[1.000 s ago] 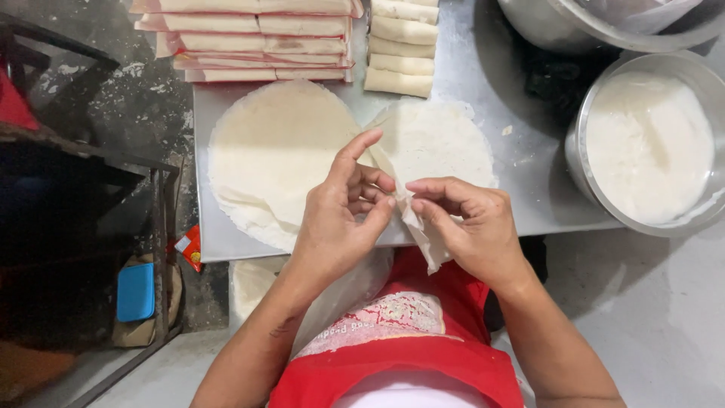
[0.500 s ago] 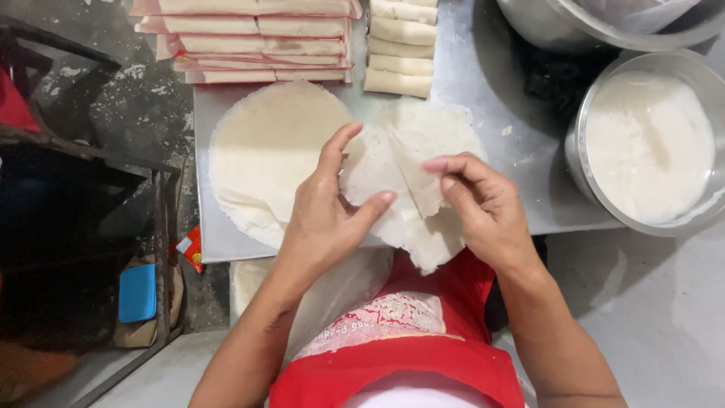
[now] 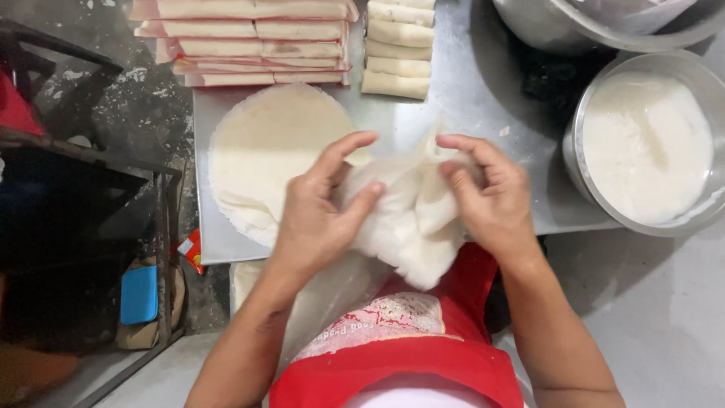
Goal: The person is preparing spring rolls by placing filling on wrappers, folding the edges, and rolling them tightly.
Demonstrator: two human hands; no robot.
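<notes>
Steel counter (image 3: 483, 136) up top holds a round wrapper stack (image 3: 264, 159), rolled spring rolls (image 3: 396, 57) and a bowl (image 3: 642, 143) of white filling. Both my left hand (image 3: 321, 208) and right hand (image 3: 491, 196) pinch one thin, floppy wrapper (image 3: 408, 219) above the counter edge. Looks paper-thin, so I'd say tugging unevenly could tear it.

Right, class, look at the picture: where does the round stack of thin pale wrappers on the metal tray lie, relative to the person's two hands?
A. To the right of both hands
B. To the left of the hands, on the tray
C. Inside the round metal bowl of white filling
B: the round stack of thin pale wrappers lies on the metal tray, left of the left hand and right hand.
</notes>
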